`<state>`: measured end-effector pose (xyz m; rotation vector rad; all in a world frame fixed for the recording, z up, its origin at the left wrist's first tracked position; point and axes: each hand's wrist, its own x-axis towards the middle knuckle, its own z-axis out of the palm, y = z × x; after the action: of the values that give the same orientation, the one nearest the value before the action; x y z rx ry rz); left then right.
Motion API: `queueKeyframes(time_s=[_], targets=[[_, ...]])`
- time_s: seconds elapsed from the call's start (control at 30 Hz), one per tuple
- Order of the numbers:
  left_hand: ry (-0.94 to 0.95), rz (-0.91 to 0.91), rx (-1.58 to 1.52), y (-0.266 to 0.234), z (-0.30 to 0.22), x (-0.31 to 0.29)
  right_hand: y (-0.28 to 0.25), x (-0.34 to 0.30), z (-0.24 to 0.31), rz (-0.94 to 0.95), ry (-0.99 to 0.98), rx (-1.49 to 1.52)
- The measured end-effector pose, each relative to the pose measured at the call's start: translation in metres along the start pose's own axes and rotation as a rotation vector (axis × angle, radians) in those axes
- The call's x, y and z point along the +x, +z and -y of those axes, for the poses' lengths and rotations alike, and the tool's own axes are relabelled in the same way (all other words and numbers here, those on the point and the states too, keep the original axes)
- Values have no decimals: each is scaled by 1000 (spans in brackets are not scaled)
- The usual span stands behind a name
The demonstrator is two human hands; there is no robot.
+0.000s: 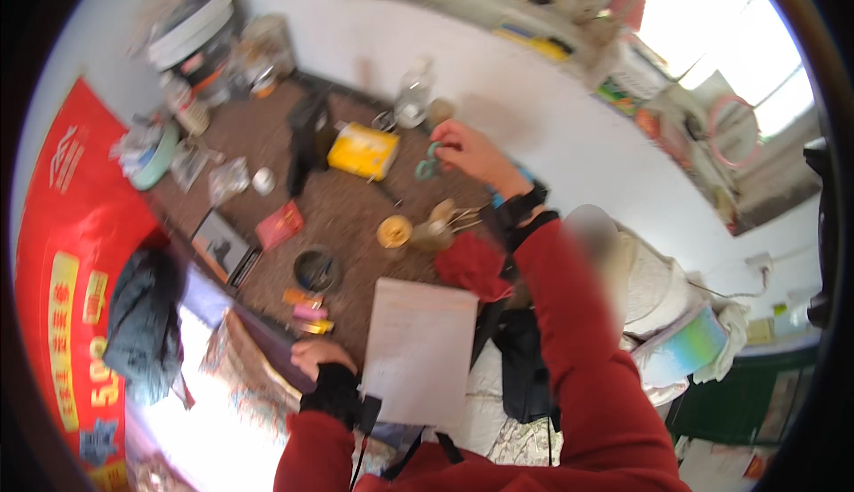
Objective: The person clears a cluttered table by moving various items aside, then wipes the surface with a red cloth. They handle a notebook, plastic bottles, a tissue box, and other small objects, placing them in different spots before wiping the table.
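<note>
My right hand (471, 154) reaches over the far side of the brown table, fingers closed on a small teal looped thing (427, 169), too blurred to name exactly. Left of it lies a yellow packet (364, 151), and behind it stands a clear bottle (414, 94). My left hand (322, 357) rests at the near left table edge, seemingly holding nothing, its fingers loosely out. Just beyond that hand are a yellow marker (318, 326), a pink marker (310, 312) and an orange one (302, 297). A white sheet (420, 350) lies in front of me.
A dark round bowl (318, 270), a red packet (280, 225) and a dark box (224, 247) sit on the left. Mid-table are a yellow round thing (394, 231) and a red cloth (474, 266). A black upright object (308, 143) stands behind.
</note>
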<state>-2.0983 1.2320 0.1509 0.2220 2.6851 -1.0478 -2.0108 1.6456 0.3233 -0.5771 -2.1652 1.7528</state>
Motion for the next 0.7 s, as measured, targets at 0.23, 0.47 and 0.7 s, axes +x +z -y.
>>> queueKeyframes(time_s=[0.23, 0.47, 0.7], targets=[[-737, -52, -1359, 8, -10, 13, -36, -94, 85, -662, -384, 695], [-490, 254, -1260, -7, 6, 14, -63, -200, 73, -961, -424, 879], [-704, 307, -1467, -16, 7, 16, -49, -276, 5, -1185, -286, 1031]])
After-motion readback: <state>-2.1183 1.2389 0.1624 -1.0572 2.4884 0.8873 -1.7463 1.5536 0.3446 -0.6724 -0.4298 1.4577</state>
